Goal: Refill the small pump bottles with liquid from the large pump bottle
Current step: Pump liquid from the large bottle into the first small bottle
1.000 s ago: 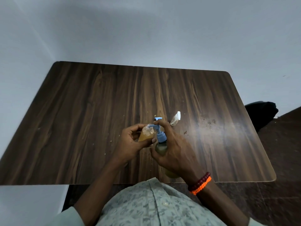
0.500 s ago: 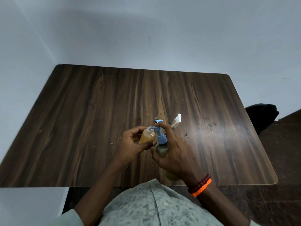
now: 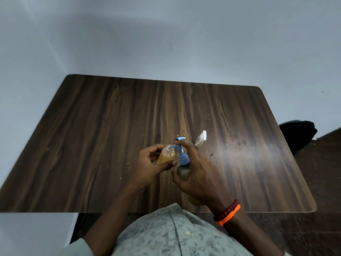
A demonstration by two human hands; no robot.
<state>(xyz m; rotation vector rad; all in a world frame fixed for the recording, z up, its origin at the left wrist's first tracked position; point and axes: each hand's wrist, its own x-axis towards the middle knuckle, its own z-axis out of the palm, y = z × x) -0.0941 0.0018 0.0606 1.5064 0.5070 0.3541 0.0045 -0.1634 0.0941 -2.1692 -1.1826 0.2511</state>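
My left hand (image 3: 147,167) holds a small clear bottle (image 3: 166,156) with orange liquid, its mouth open and tilted toward the pump spout. My right hand (image 3: 199,174) wraps the large bottle (image 3: 183,171), greenish and mostly hidden, with a finger on its blue pump head (image 3: 181,145). The spout tip sits at the small bottle's mouth. Another small clear bottle (image 3: 200,139) with a white cap lies on the table just beyond my right hand. Both hands hover above the near middle of the table (image 3: 92,145).
The dark wood table fills the view, with crumbs and a smudged patch (image 3: 239,143) to the right. White walls border its left and far sides. A black object (image 3: 297,133) sits on the floor past the right edge.
The pump head has risen a little under my right finger. Both hands and bottles stay in about the same place.
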